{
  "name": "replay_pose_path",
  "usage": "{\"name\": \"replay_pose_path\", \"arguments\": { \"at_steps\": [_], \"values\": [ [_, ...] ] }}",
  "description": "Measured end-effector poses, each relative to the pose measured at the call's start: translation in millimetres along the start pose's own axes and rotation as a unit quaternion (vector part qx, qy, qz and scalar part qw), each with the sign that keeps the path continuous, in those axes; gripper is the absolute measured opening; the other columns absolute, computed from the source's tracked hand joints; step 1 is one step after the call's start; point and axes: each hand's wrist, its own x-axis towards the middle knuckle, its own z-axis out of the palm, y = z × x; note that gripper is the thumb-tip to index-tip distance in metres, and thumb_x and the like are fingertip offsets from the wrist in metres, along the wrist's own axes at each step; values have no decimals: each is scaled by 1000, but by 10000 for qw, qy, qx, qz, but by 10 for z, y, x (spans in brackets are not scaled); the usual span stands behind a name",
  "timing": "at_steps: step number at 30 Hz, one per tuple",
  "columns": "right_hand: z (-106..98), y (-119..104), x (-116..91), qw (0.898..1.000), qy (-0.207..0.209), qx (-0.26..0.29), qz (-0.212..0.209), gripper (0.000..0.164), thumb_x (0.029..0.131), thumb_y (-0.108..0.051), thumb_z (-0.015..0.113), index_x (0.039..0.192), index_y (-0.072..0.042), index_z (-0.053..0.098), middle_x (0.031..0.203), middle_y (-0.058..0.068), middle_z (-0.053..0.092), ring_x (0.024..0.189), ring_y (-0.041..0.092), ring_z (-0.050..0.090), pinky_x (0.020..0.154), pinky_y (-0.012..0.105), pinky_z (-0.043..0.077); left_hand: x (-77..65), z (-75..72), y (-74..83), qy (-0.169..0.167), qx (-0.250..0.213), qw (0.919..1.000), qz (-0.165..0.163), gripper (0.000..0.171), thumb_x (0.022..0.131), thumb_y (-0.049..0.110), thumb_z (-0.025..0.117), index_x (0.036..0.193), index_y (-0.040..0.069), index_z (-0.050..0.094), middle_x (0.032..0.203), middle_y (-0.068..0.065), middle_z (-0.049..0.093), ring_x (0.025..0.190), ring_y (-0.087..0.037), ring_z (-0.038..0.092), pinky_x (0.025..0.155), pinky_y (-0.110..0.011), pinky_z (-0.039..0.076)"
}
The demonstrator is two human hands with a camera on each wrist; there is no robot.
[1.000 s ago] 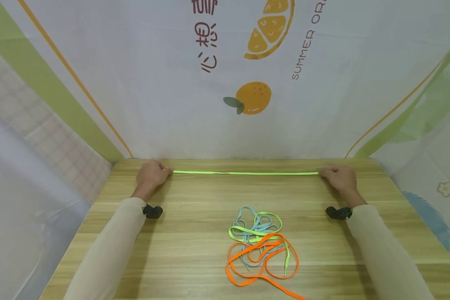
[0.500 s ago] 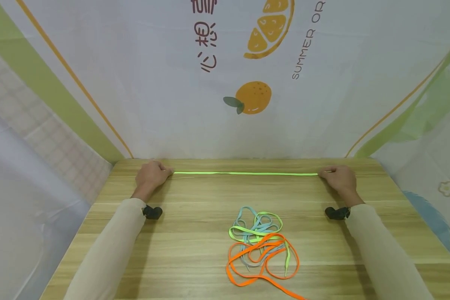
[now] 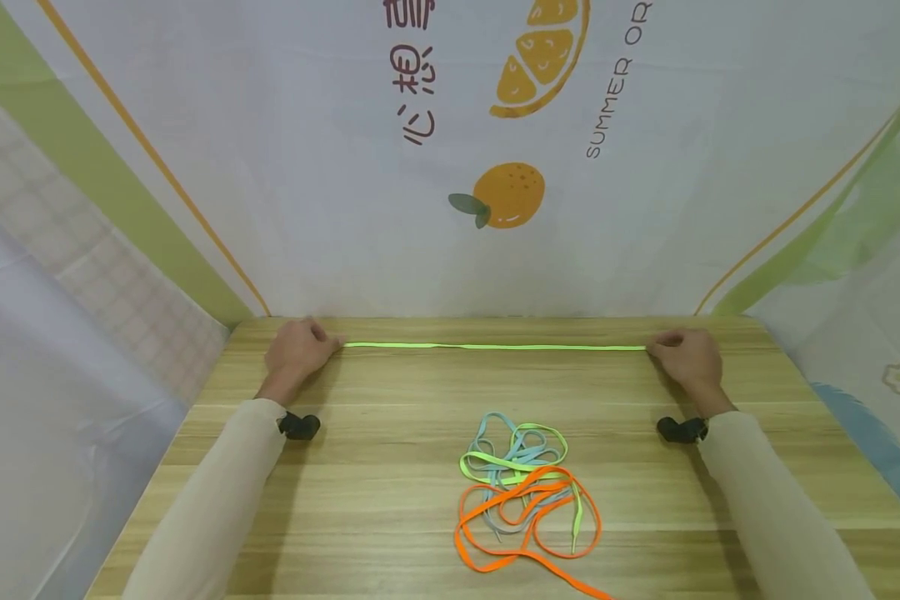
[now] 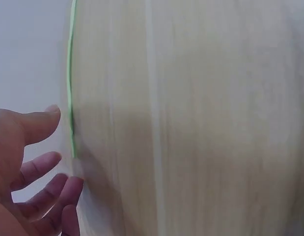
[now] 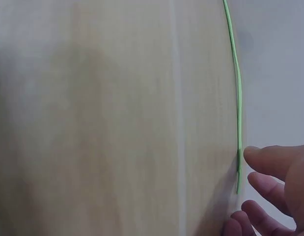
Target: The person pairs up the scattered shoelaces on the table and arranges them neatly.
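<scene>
A light green shoelace [image 3: 495, 347] lies stretched nearly straight along the far edge of the wooden table. By its left end is my left hand [image 3: 298, 352], its thumb [image 4: 43, 122] and fingers spread apart with nothing pinched between them. The lace's left end shows loose in the left wrist view. At the other end, my right hand [image 3: 692, 362] has its thumb [image 5: 269, 160] apart from its fingers, and the lace tip lies free beside them in the right wrist view.
Nearer the front, a loose tangle of shoelaces lies on the table [image 3: 375, 500]: an orange shoelace [image 3: 487, 566], a light blue shoelace [image 3: 483, 429] and another green shoelace [image 3: 576, 525]. A fabric curtain [image 3: 330, 208] with printed oranges hangs behind the far edge.
Both hands have moved slightly outward, away from each other, and the thumb and fingers have parted from the green shoelace ends. The tangle has stayed in place.
</scene>
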Motion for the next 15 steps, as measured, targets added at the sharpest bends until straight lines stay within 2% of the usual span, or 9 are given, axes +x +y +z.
{"name": "replay_pose_path", "arguments": {
  "at_steps": [5, 9, 12, 15],
  "values": [
    [-45, 15, -54, 9995, 146, 116, -273, 42, 103, -30, 74, 120, 9, 74, 131, 37, 66, 124, 58, 58, 102, 69, 46, -108, -55, 67, 147, -253, 9996, 64, 57, 102, 49, 72, 133, 1, 67, 139, -27, 59, 109, -41, 62, 83, -55, 54],
    [-93, -52, -136, 9981, 222, 266, -503, 42, 105, -30, 73, 120, 9, 74, 131, 38, 63, 123, 57, 58, 100, 71, 46, -211, -88, 146, 385, -378, 9977, 419, 57, 103, 46, 74, 137, 1, 67, 139, -27, 60, 117, -45, 62, 86, -60, 54],
    [-134, -141, -219, 9962, 328, 346, -726, 40, 105, -28, 74, 118, 9, 75, 129, 36, 63, 112, 53, 65, 90, 62, 51, -332, -114, 243, 522, -563, 9939, 798, 51, 104, 40, 74, 135, 0, 69, 138, -25, 64, 117, -45, 67, 85, -59, 56],
    [-178, -245, -310, 9936, 431, 371, -973, 37, 104, -27, 77, 115, 8, 77, 126, 34, 66, 99, 47, 70, 78, 47, 53, -460, -124, 348, 592, -850, 9878, 1165, 46, 105, 34, 75, 132, -2, 71, 136, -25, 67, 112, -43, 70, 84, -58, 58]
  ]
}}
